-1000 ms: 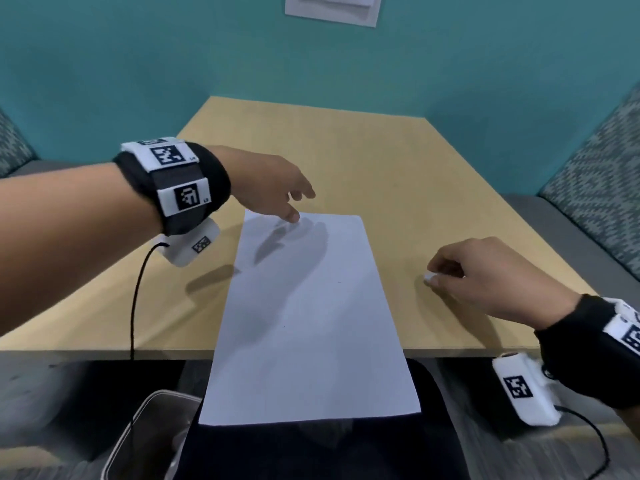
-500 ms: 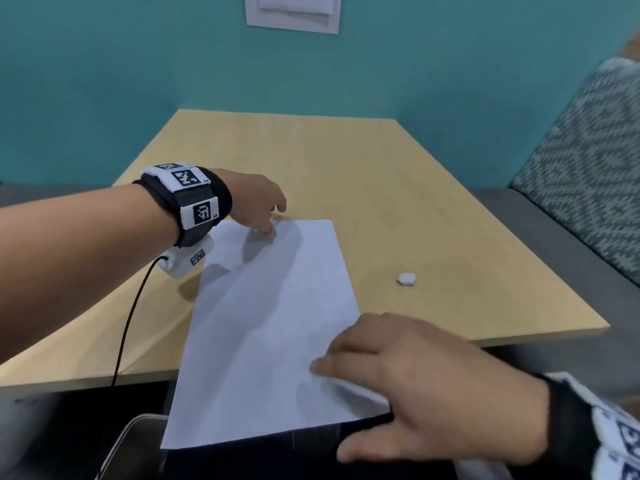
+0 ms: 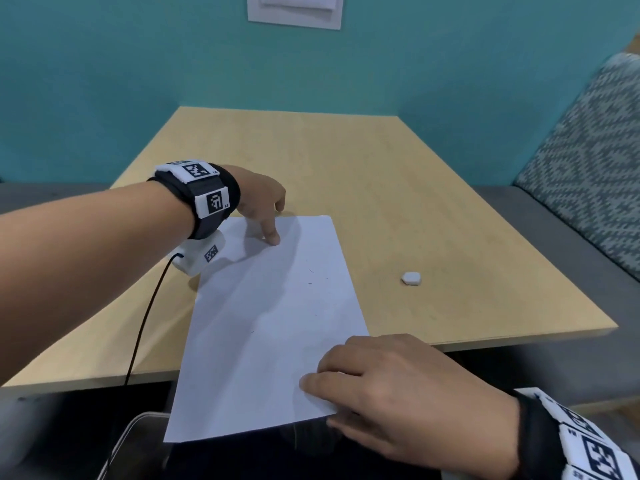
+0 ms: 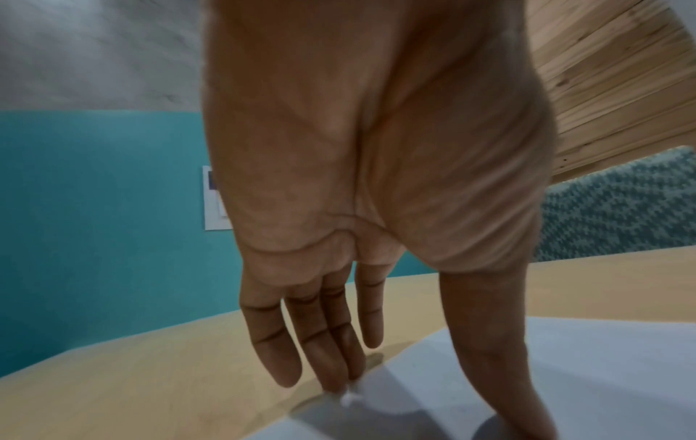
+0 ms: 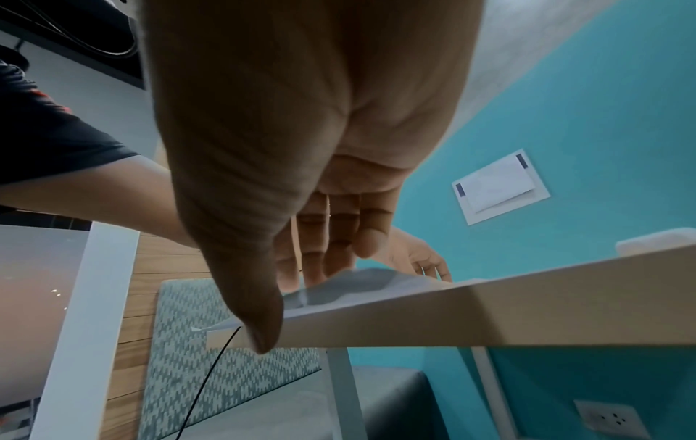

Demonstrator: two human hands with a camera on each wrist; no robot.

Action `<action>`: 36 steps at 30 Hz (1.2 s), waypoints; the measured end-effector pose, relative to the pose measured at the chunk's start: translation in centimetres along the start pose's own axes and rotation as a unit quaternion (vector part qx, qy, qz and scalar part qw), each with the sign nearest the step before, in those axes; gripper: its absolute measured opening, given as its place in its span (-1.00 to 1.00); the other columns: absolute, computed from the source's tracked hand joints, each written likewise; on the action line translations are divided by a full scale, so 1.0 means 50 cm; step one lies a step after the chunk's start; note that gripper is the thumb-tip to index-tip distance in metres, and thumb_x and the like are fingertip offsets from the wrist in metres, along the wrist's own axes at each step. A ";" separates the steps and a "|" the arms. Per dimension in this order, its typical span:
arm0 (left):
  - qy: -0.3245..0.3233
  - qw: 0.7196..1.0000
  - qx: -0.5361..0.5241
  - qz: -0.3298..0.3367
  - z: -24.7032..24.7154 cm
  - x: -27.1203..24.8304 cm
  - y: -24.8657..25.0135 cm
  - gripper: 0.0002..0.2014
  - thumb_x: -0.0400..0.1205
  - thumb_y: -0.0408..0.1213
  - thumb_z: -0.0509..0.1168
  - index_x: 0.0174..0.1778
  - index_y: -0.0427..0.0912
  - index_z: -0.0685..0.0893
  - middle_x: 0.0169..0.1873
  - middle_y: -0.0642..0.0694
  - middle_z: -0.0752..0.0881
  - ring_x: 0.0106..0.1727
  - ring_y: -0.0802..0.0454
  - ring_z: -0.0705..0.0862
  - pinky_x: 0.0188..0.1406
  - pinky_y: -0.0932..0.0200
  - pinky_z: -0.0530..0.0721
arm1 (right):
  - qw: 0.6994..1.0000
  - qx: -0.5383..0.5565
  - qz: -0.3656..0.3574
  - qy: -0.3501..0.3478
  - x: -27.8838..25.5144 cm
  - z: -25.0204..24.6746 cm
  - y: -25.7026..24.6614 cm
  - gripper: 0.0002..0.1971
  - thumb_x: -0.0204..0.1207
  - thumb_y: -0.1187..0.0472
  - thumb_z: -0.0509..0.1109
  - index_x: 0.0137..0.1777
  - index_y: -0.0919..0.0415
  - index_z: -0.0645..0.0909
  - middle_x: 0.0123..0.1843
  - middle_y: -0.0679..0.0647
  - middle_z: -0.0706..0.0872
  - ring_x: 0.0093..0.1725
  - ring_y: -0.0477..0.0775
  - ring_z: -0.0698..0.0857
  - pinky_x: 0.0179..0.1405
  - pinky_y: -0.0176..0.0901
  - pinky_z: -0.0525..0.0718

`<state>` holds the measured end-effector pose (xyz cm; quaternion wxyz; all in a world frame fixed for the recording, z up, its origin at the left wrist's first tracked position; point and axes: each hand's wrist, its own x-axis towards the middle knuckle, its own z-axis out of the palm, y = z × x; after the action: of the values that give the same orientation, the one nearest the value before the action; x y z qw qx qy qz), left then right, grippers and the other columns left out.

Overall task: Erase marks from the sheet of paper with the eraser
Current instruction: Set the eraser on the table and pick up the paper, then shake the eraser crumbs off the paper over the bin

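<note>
- Count: one sheet of paper (image 3: 273,323), one eraser (image 3: 411,278), two hands, one table (image 3: 346,168).
- Left hand (image 3: 261,204): fingers straight, tips pressing the sheet's far left corner; holds nothing.
- Sheet overhangs the table's near edge.
- Right hand (image 3: 398,386): fingers on top of the near right corner, thumb below, pinching it.
- Eraser lies alone on the table, right of the sheet, well apart from both hands.
- Right wrist view alone shows the thumb (image 5: 260,312) under the paper.
</note>
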<state>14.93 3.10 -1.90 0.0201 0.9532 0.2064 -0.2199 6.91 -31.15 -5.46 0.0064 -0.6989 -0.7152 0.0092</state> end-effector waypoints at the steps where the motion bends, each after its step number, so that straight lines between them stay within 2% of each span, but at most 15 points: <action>1: -0.006 1.000 -0.007 -0.006 -0.003 0.002 0.000 -0.12 0.41 0.12 0.76 0.59 -0.08 0.55 0.37 -0.07 0.69 0.36 -0.22 0.70 0.47 -0.23 0.67 | 1.000 0.002 0.001 -0.003 0.001 0.001 0.000 -0.66 0.69 -0.07 0.36 0.43 -0.06 0.58 0.15 -0.12 0.71 -0.04 0.06 0.70 -0.36 0.02 0.75; 6: -0.044 0.998 -0.048 -0.010 -0.014 0.007 0.003 -0.28 0.36 0.04 0.80 0.35 -0.10 0.66 0.24 -0.09 0.76 0.30 -0.23 0.73 0.46 -0.22 0.69 | 1.000 -0.011 0.020 -0.001 0.002 0.002 -0.001 -0.77 0.73 -0.02 0.28 0.27 -0.04 0.67 -0.01 -0.13 0.73 -0.15 0.06 0.66 -0.36 -0.01 0.71; 7: -0.046 0.998 -0.050 -0.006 -0.016 0.005 0.003 -0.36 0.39 0.02 0.79 0.29 -0.11 0.69 0.20 -0.08 0.79 0.24 -0.20 0.75 0.39 -0.18 0.72 | 1.000 -0.011 0.021 0.003 0.000 0.002 0.000 -0.77 0.73 0.00 0.26 0.26 -0.03 0.68 -0.02 -0.12 0.73 -0.16 0.07 0.65 -0.37 -0.02 0.70; 9: -0.049 0.997 -0.057 0.008 -0.019 0.000 0.001 -0.53 0.50 -0.05 0.73 0.21 -0.12 0.72 0.13 -0.09 0.83 0.07 -0.12 0.79 0.06 -0.01 0.77 | 1.000 -0.005 0.018 0.012 -0.004 0.004 0.002 -0.77 0.72 0.05 0.26 0.25 -0.03 0.70 -0.01 -0.11 0.75 -0.17 0.08 0.67 -0.39 -0.03 0.69; 11: -0.036 0.996 -0.075 0.016 -0.024 -0.009 -0.006 -0.73 0.63 -0.18 0.61 0.15 -0.12 0.72 0.08 -0.10 0.83 -0.05 -0.06 0.77 -0.18 0.08 0.67 | 1.000 -0.001 0.015 0.024 -0.010 0.006 0.006 -0.80 0.70 0.06 0.31 0.22 -0.06 0.72 0.00 -0.13 0.75 -0.18 0.06 0.67 -0.42 -0.05 0.68; 15: 0.018 0.994 -0.110 0.020 -0.035 -0.022 -0.038 -0.81 0.67 -0.34 0.49 0.12 -0.03 0.69 0.07 -0.09 0.80 0.05 -0.17 0.77 -0.11 0.04 0.64 | 0.997 -0.003 0.034 0.062 -0.026 0.008 0.020 -0.87 0.62 0.10 0.44 0.10 -0.10 0.77 -0.09 -0.11 0.64 -0.25 0.01 0.58 -0.48 -0.07 0.61; 19: 0.017 0.985 -0.168 0.030 -0.038 -0.035 -0.078 -0.81 0.70 -0.42 0.48 0.16 -0.09 0.73 0.05 -0.12 0.80 -0.01 -0.18 0.81 -0.15 0.06 0.70 | 0.987 -0.009 0.066 0.143 -0.047 0.017 0.044 -0.84 0.57 0.16 0.55 0.08 -0.10 0.83 -0.21 -0.07 0.47 -0.28 0.00 0.42 -0.39 -0.10 0.52; 23: -0.001 0.969 -0.248 0.023 -0.030 -0.058 -0.129 -0.79 0.72 -0.47 0.47 0.22 -0.15 0.76 -0.01 -0.19 0.85 -0.05 -0.17 0.85 -0.17 0.05 0.74 | 0.966 0.047 0.165 0.194 -0.070 0.035 0.062 -0.74 0.52 0.15 0.67 0.12 -0.22 0.86 -0.26 -0.22 0.56 -0.32 -0.16 0.53 -0.37 -0.25 0.53; 26: 0.000 0.946 -0.323 0.010 -0.005 -0.089 -0.166 -0.80 0.74 -0.46 0.46 0.25 -0.20 0.73 0.04 -0.26 0.88 -0.06 -0.18 0.87 -0.19 0.03 0.78 | 0.893 0.219 0.301 0.255 -0.086 0.043 0.066 -0.81 0.63 0.11 0.58 0.11 -0.25 0.89 -0.14 -0.48 0.78 -0.18 -0.34 0.76 -0.20 -0.38 0.68; 27: -0.001 0.937 -0.349 0.007 0.005 -0.100 -0.176 -0.80 0.74 -0.45 0.47 0.26 -0.21 0.72 0.07 -0.27 0.89 -0.04 -0.20 0.88 -0.19 0.02 0.79 | 0.854 0.286 0.349 0.259 -0.089 0.044 0.068 -0.80 0.69 0.14 0.55 0.11 -0.24 0.90 -0.13 -0.42 0.86 -0.15 -0.29 0.82 -0.09 -0.31 0.74; 29: -0.004 0.918 -0.397 0.003 0.025 -0.124 -0.187 -0.79 0.75 -0.43 0.46 0.30 -0.25 0.70 0.09 -0.29 0.90 -0.02 -0.22 0.88 -0.16 0.00 0.78 | 0.762 0.415 0.424 0.258 -0.089 0.041 0.069 -0.73 0.76 0.24 0.42 0.18 -0.14 0.89 -0.18 -0.04 0.93 -0.19 -0.06 0.86 0.03 -0.03 0.81; 31: -0.008 0.900 -0.437 -0.003 0.043 -0.148 -0.193 -0.78 0.76 -0.42 0.46 0.32 -0.27 0.70 0.11 -0.33 0.90 0.02 -0.25 0.87 -0.07 -0.03 0.77 | 0.665 0.535 0.437 0.283 -0.082 0.034 0.063 -0.68 0.82 0.32 0.29 0.35 0.02 0.80 -0.12 0.23 0.92 -0.19 0.16 0.87 -0.01 0.19 0.83; 33: -0.006 0.880 -0.474 -0.011 0.064 -0.173 -0.196 -0.77 0.77 -0.41 0.45 0.34 -0.29 0.69 0.15 -0.37 0.89 0.06 -0.28 0.84 0.00 -0.06 0.75 | 0.594 0.610 0.424 0.309 -0.072 0.023 0.047 -0.68 0.83 0.27 0.28 0.49 -0.01 0.63 -0.03 0.34 0.90 -0.18 0.27 0.87 -0.10 0.18 0.81; 34: -0.003 0.869 -0.495 -0.013 0.076 -0.187 -0.195 -0.77 0.78 -0.42 0.44 0.34 -0.31 0.68 0.15 -0.39 0.88 0.05 -0.28 0.83 -0.02 -0.06 0.75 | 0.570 0.632 0.419 0.317 -0.068 0.022 0.039 -0.65 0.81 0.22 0.32 0.54 -0.07 0.53 0.00 0.36 0.90 -0.18 0.27 0.87 -0.15 0.14 0.80; 36: 0.007 0.847 -0.531 -0.021 0.102 -0.215 -0.195 -0.78 0.78 -0.43 0.42 0.33 -0.36 0.66 0.15 -0.42 0.87 0.00 -0.24 0.84 -0.10 -0.02 0.77 | 0.551 0.657 0.411 0.310 -0.065 0.024 0.029 -0.49 0.74 0.16 0.41 0.58 -0.26 0.36 0.07 0.28 0.92 -0.11 0.21 0.90 -0.17 0.05 0.79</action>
<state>0.09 7.21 -1.41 0.5175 0.7938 0.3117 -0.0699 8.42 -34.37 -6.68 0.6802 -0.6777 -0.0993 0.2611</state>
